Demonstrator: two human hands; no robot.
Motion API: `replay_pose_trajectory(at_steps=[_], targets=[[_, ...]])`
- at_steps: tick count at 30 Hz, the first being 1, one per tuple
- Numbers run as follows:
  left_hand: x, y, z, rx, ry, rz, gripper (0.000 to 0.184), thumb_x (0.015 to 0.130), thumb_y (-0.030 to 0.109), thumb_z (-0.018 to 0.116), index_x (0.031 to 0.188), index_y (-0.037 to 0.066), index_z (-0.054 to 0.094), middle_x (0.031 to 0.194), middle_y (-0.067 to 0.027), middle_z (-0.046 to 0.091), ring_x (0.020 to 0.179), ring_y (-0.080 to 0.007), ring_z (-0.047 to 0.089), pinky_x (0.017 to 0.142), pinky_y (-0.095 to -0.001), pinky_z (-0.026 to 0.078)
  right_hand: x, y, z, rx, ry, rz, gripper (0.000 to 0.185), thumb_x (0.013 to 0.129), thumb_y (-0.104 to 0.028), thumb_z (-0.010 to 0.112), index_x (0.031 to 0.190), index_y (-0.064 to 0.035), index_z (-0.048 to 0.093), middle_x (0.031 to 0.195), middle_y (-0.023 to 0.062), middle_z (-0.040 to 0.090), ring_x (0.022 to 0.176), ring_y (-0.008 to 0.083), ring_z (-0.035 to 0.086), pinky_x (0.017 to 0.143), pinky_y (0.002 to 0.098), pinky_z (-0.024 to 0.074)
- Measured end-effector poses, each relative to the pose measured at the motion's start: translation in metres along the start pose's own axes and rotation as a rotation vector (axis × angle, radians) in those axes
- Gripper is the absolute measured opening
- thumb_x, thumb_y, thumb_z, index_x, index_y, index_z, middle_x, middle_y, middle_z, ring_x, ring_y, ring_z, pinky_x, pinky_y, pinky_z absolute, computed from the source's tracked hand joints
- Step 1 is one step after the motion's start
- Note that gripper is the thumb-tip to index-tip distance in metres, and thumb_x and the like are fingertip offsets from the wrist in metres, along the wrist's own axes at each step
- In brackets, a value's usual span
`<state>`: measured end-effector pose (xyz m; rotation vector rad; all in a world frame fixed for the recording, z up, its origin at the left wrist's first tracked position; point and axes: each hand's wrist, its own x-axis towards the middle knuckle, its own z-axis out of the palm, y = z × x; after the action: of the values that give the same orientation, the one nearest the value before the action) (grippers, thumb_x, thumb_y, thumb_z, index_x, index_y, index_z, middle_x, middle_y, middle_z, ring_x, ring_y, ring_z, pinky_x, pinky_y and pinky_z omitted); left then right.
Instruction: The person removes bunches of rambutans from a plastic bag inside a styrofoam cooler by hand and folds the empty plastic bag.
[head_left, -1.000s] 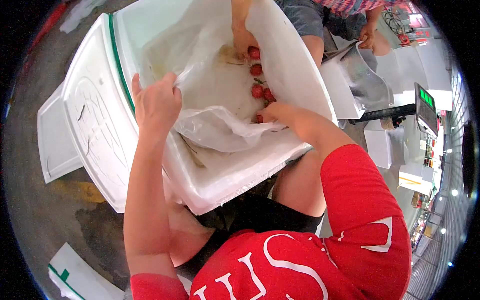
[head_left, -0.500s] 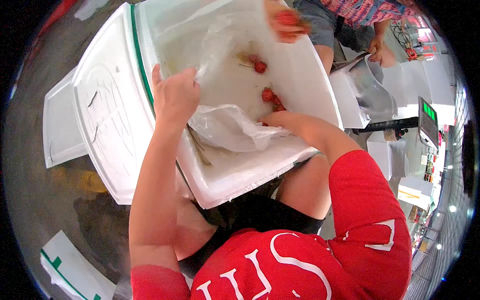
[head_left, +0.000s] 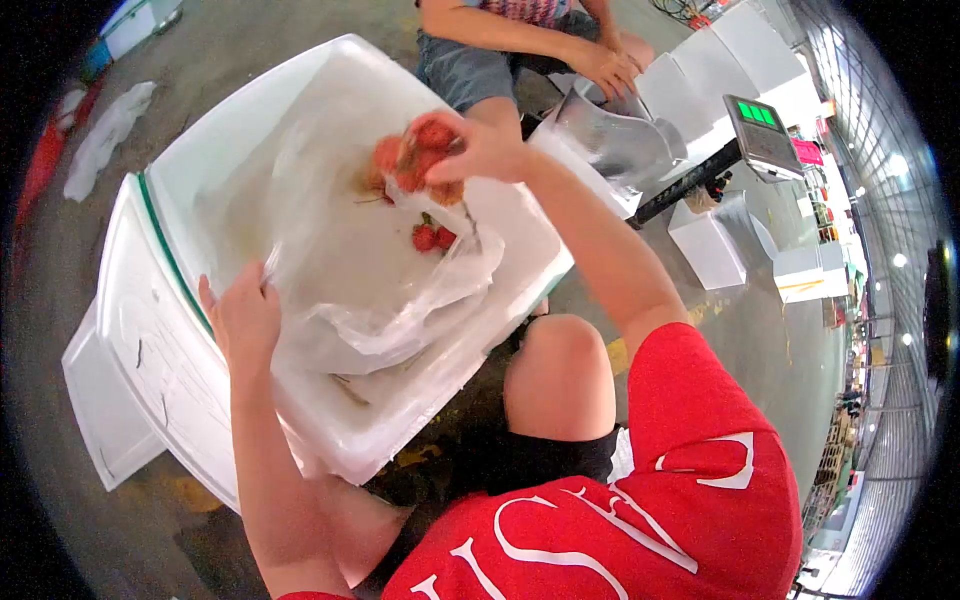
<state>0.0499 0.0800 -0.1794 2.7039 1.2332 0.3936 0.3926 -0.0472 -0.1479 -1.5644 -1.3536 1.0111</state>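
Observation:
A clear plastic bag (head_left: pixel 375 325) lies spread inside a white foam box (head_left: pixel 410 440) in front of me. My left hand (head_left: pixel 246 310) is closed on the bag's left edge, beside the box's near left wall. Above the box, my right hand (head_left: pixel 485 150) holds a cluster of red lychees (head_left: pixel 432 150) with bits of twig. Just left of that cluster are more red lychees (head_left: pixel 388 158), partly blurred. Below them, a few loose lychees (head_left: pixel 424 238) lie on the bag.
A box lid (head_left: pixel 165 350) leans at the left. Across the box sits another person, whose hands (head_left: pixel 608 70) are at a shiny metal scoop or pan (head_left: pixel 610 140). A scale with a green display (head_left: pixel 757 115) stands right, near white foam boxes (head_left: pixel 705 245).
My right hand has risen from the bottom of the box with lychees in it. The other person's hand with red fruit has left the box. My view has shifted.

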Motion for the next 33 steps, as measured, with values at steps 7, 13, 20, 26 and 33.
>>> replay_pose_trajectory(at_steps=[7,13,20,26,33], targets=[[0.001,-0.006,0.013,0.026,0.03,0.032,0.021,0.085,0.012,0.05,0.101,0.008,0.064,0.079,-0.0137,0.066,0.076,-0.0306,0.064,0.115,-0.0457,0.018,-0.077,-0.066,-0.131,0.153,0.513,-0.06,0.06,0.08,-0.02,0.073,0.133,-0.0173,0.046,0.122,0.0055,0.056,0.111,0.0201,0.056,0.092,0.0385,0.0494],[0.004,-0.003,0.008,0.035,0.013,0.03,0.022,0.086,0.011,0.05,0.102,0.008,0.064,0.077,-0.014,0.066,0.077,-0.0305,0.063,0.115,-0.0455,0.018,-0.128,-0.068,-0.244,0.086,0.741,-0.034,0.058,0.085,-0.028,0.069,0.135,-0.0188,0.042,0.126,0.0042,0.053,0.117,0.0227,0.054,0.091,0.043,0.0521],[0.003,0.003,0.005,0.014,-0.05,-0.029,0.021,0.087,0.011,0.053,0.104,0.009,0.064,0.075,-0.0146,0.066,0.076,-0.0301,0.064,0.115,-0.0446,0.018,-0.147,-0.008,-0.304,-0.111,0.913,0.223,0.07,0.077,-0.037,0.077,0.134,-0.0189,0.04,0.126,0.005,0.052,0.112,0.0234,0.057,0.086,0.0462,0.0527],[0.002,-0.028,0.036,0.0,0.067,0.073,0.015,0.087,0.015,0.055,0.096,0.009,0.065,0.08,-0.0134,0.068,0.077,-0.0305,0.064,0.114,-0.0461,0.021,-0.147,0.019,-0.305,-0.556,0.519,0.87,0.077,0.08,-0.057,0.065,0.142,-0.0217,0.037,0.138,0.0085,0.047,0.114,0.0279,0.054,0.089,0.0506,0.046],[0.001,-0.015,0.021,-0.046,0.031,-0.05,0.023,0.09,0.024,0.049,0.1,0.013,0.066,0.084,-0.013,0.068,0.08,-0.0303,0.064,0.11,-0.0501,0.024,-0.04,-0.117,-0.117,-0.644,-0.174,0.083,0.044,0.094,-0.044,0.054,0.112,-0.0055,0.063,0.104,0.0015,0.065,0.097,0.0113,0.061,0.086,0.0281,0.0483]])
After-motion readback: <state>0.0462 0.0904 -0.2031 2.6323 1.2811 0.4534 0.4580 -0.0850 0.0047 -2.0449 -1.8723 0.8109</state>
